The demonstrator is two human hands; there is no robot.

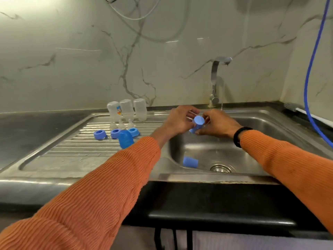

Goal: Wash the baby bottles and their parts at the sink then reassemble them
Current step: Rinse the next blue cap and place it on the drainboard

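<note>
Both hands, the left hand (180,120) and right hand (216,124), curl their fingers around a blue cap (197,124) above the sink (207,150), left of the tap (215,82). Wet, it could slip and drop beside the other cap (190,162) near the drain (221,168).

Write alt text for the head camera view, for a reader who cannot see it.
Both hands, left hand and right hand, hold a blue cap over a steel sink basin; another blue cap lies near its drain. On the draining board stand three clear bottles, nipples, blue collars and a third cap.
</note>
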